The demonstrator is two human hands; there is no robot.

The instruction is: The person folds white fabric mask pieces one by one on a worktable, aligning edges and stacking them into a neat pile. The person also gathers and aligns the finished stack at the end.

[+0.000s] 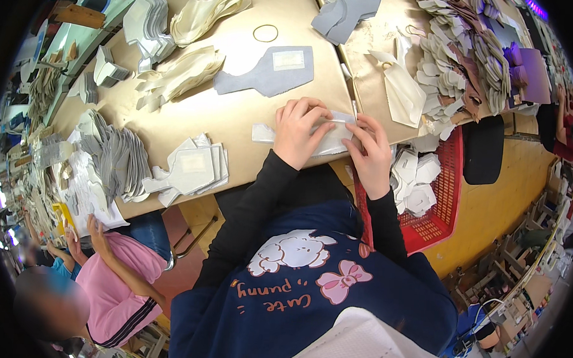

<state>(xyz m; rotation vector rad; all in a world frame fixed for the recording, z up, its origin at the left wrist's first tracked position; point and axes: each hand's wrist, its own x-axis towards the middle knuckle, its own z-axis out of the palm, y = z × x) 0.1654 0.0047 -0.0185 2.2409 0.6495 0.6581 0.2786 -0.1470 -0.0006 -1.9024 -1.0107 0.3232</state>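
At the near edge of the table, both my hands work on a pale grey-white cut piece (331, 144) with a whitish patch. My left hand (299, 131) presses on it with bent fingers, thumb and fingertips close together at its upper part. From the right, my right hand (372, 151) pinches its edge between thumb and fingers. The left end of the piece sticks out past my left hand. Just beyond lies a flat grey paddle-shaped piece (265, 72) bearing a pale rectangular patch. My palms hide part of the piece I hold.
Stacks of cream pieces (179, 78) and grey pieces (118, 159) cover the table's left. A rubber band (265, 33) lies at the far side. A red basket (449, 192) with white pieces stands at my right. A person in pink (119, 277) sits at my left.
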